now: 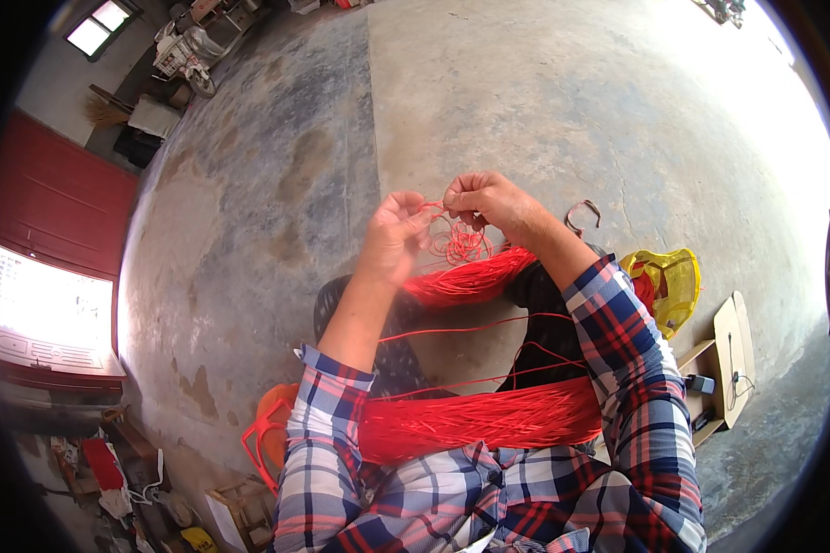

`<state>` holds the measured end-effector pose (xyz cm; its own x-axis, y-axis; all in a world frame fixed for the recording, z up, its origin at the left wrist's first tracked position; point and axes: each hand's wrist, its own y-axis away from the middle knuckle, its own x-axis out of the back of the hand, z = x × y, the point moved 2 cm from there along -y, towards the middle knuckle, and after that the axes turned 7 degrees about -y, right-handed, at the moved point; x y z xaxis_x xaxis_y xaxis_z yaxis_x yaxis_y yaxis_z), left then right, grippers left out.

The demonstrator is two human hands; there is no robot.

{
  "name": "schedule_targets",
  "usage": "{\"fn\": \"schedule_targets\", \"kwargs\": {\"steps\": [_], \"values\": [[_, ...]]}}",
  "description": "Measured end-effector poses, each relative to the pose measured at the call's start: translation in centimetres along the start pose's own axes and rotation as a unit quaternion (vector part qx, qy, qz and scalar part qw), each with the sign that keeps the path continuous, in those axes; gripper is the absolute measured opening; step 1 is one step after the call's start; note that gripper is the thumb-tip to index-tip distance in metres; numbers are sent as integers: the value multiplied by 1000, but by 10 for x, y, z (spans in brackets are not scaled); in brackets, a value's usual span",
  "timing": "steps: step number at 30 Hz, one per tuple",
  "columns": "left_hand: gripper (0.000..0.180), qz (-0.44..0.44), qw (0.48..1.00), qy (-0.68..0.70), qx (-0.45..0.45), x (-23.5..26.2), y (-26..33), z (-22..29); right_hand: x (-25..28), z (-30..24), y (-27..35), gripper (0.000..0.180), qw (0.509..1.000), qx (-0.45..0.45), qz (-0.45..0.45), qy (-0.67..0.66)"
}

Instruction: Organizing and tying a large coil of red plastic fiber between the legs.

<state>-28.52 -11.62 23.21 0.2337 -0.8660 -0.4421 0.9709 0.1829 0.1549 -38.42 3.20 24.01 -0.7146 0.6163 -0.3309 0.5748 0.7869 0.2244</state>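
My left hand and my right hand are raised close together in front of me, fingertips pinched on a thin red cord. Just below them hangs a loose tangle of red cord. A thick hank of red cord lies across my knees, and a wider bundle of red strands rests on my lap against my shirt. A few single red strands run in the gap between the two. How the cord is looped at the fingertips is too small to make out.
A yellow mesh bag with red stuff inside stands by my right arm, near an open cardboard box. A dark curved strap lies on the concrete floor. An orange-red plastic thing is at my left. Farther off are a scooter and clutter.
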Motion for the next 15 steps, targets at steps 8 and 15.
{"fn": "schedule_targets", "kwargs": {"steps": [8,15], "values": [[9,44,992,-116,4,2,2,1,-2,-3,2,9,1000,3,-2,17],[6,57,995,-85,14,7,3,5,-1,-2,1,8,999,8,8,49]]}}
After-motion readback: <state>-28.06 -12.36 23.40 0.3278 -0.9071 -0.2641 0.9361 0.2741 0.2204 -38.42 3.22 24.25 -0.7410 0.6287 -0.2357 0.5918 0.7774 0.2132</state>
